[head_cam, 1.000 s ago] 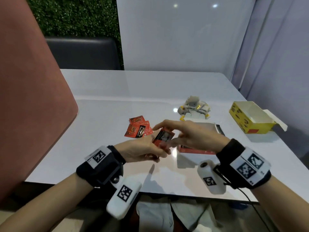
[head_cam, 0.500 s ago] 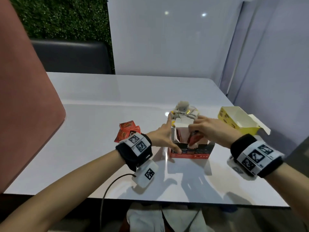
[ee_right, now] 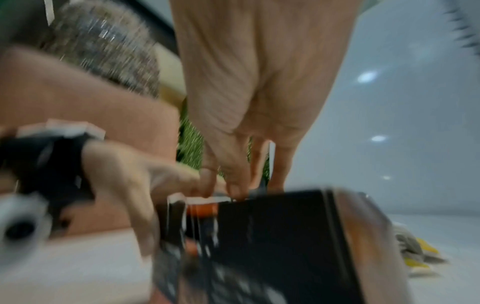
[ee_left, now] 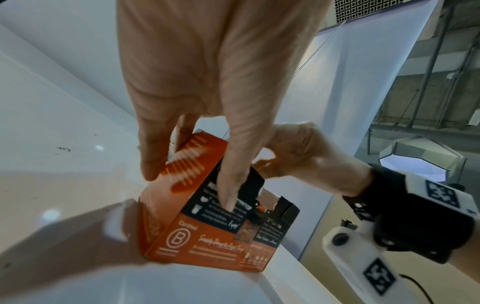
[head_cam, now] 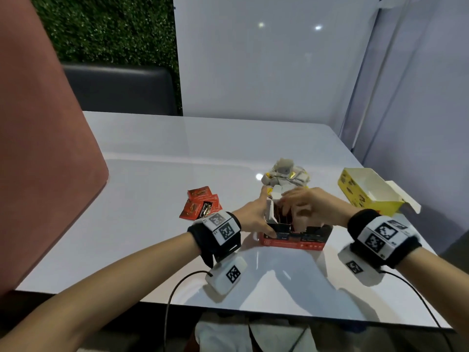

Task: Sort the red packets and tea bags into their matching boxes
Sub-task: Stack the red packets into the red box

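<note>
A red and black box stands on the white table, open at the top. My left hand grips its left end, thumb on the near face and fingers on the far side. From above, my right hand reaches into the opening, its fingertips pinching the top of a red packet that stands inside; the view there is blurred. Loose red packets lie left of the box. A pile of tea bags sits just behind it.
An open yellow box lies at the right, near the table's edge. A pink chair back rises at the left and a dark seat stands beyond the far edge. White partitions close off the back and right.
The red packet went from between both hands over the table into the red box. My left hand moved to the box's left end and took hold of it; my right hand now reaches deeper inside.
</note>
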### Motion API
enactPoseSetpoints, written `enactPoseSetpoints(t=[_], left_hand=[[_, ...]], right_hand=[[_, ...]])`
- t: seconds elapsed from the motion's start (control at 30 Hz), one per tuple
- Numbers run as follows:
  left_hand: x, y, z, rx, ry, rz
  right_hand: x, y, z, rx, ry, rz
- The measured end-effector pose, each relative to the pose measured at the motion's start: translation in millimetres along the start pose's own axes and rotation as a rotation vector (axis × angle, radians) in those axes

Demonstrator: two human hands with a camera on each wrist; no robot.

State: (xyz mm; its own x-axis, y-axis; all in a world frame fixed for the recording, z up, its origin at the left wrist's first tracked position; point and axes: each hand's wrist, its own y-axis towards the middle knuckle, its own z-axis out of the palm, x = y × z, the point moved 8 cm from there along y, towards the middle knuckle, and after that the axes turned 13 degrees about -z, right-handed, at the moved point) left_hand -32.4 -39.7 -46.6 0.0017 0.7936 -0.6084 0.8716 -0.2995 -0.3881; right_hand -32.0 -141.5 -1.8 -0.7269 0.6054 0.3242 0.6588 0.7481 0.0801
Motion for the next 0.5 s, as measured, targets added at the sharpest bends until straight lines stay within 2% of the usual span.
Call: enactPoseSetpoints(t=[0.07,0.1,0.13,0.2,0.27,0.3,0.43,0.5], left_hand=[[4,1,1,0.015,-0.013,-0.014],[5,2,2,0.016,-0.019,-0.018],[5,3,2,0.012,-0.022,-0.018],[4,4,2,-0.002,-0.010,-0.011],[3,4,1,-0.019,0.018,0.004],[2,4,0,-0.024,0.028,0.016],[3,6,1,-0.032,0.034,0.049],[4,8,0,-0.029,0.037,0.044]], right_hand=[[-6,-13,-21,-0.217,0.067,0.114],[-11,-17,-25,-0.250,0.098,0.197],[-17,-19,-21,-0.190,0.100,0.292],[-23,-18,-2,0.066,0.068,0.463],[-21,-16,15,0.271,0.068,0.538],[-16,-14,19,0.322,0.068,0.544],[-2,-6,35,0.329,0.362,0.530],[2,-4,39,0.323,0.386,0.513]])
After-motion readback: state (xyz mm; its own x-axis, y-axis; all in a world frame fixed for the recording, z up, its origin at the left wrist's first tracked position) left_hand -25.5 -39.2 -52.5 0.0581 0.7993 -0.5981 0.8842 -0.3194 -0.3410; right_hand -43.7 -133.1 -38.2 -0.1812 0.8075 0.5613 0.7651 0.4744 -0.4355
